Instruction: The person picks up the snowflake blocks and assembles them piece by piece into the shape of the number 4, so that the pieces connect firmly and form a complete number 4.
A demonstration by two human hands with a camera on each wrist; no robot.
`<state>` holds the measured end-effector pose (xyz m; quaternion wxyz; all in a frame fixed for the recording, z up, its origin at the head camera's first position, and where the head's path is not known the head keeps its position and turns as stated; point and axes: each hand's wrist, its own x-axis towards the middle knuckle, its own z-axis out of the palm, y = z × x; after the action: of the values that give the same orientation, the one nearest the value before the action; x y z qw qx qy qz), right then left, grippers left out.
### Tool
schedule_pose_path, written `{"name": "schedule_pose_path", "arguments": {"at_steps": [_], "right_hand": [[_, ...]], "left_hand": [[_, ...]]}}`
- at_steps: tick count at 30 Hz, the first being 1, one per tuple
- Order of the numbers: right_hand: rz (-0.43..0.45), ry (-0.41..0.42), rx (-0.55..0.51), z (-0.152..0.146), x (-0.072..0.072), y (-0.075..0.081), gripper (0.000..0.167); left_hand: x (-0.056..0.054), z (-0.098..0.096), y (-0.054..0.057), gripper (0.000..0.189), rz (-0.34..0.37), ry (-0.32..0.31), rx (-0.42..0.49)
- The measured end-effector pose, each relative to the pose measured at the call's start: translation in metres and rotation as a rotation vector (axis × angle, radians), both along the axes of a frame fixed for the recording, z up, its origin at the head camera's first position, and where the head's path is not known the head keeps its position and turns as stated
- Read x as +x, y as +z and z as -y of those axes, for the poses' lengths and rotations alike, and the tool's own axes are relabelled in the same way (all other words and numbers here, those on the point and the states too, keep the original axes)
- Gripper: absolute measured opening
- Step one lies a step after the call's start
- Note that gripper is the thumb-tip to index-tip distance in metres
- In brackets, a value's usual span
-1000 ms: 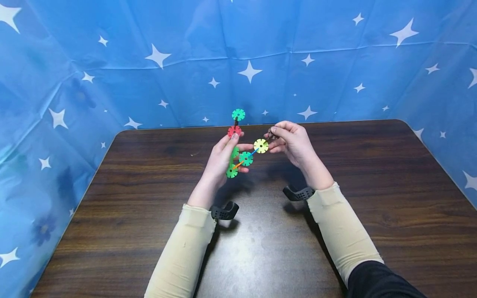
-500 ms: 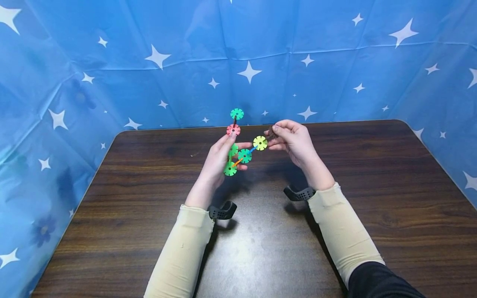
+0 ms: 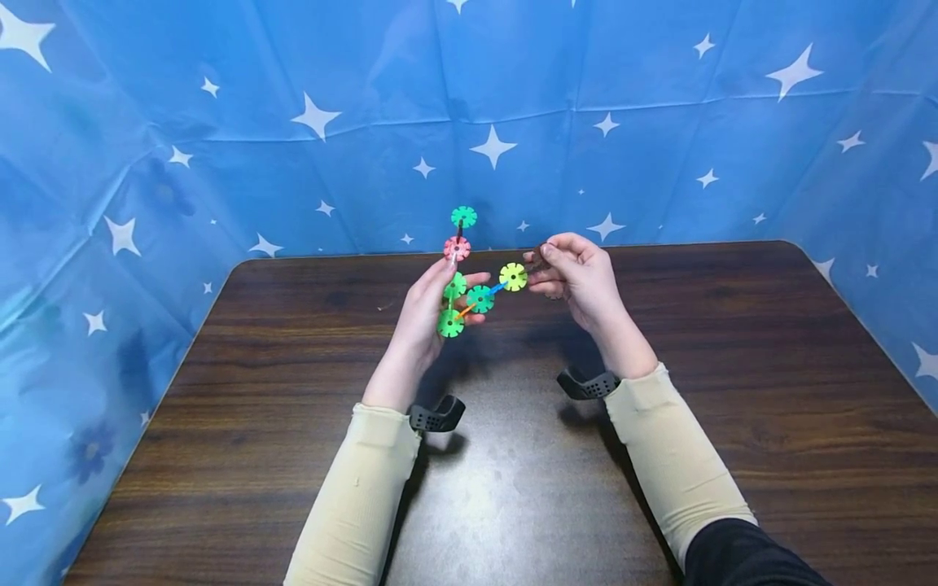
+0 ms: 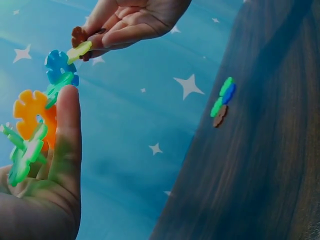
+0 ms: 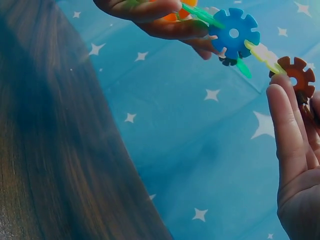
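My left hand (image 3: 423,313) holds a chain of notched plastic discs, its thumb at the red disc (image 3: 458,248). Above that a dark piece joins a teal disc (image 3: 464,216). Lower down are green discs (image 3: 450,324), an orange disc (image 4: 31,111) seen edge-on from the head, another teal disc (image 3: 480,299) and a blue disc (image 5: 235,34). At the chain's right end, a yellow disc (image 3: 513,277) meets a brown disc (image 5: 296,75). My right hand (image 3: 582,277) pinches brown at that end. Whether brown and yellow are slotted together I cannot tell.
In the left wrist view, several loose discs, green, blue (image 4: 229,93) and brown (image 4: 220,116), lie near the edge of the dark wooden table (image 3: 293,391). A blue star-patterned cloth (image 3: 366,163) hangs behind the table. Both wrists wear black bands (image 3: 437,414).
My left hand and the chain have shifted slightly away from me, with the yellow disc still beside the right fingers. The right hand has barely moved. The head view has tilted a little.
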<state>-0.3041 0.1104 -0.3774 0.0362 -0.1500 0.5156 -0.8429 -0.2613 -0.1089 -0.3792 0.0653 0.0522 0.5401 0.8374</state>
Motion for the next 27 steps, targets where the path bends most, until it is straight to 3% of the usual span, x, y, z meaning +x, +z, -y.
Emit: {"name": "schedule_pose_path", "arguments": {"at_steps": [15, 19, 23, 27], "right_hand": [[-0.109, -0.036, -0.142, -0.002, 0.0, 0.005, 0.007], [-0.133, -0.065, -0.152, -0.002, 0.0, 0.006, 0.007], [-0.139, -0.081, -0.197, -0.002, 0.001, 0.007, 0.009], [-0.14, -0.094, -0.235, 0.001, 0.003, 0.009, 0.011]], "left_hand": [[-0.004, 0.0, 0.006, 0.049, -0.08, -0.001, 0.066], [-0.003, -0.001, -0.003, 0.053, -0.112, -0.046, 0.15], [-0.001, -0.006, -0.018, 0.077, -0.109, -0.115, 0.223], [0.001, -0.016, -0.025, 0.084, -0.125, -0.179, 0.22]]}}
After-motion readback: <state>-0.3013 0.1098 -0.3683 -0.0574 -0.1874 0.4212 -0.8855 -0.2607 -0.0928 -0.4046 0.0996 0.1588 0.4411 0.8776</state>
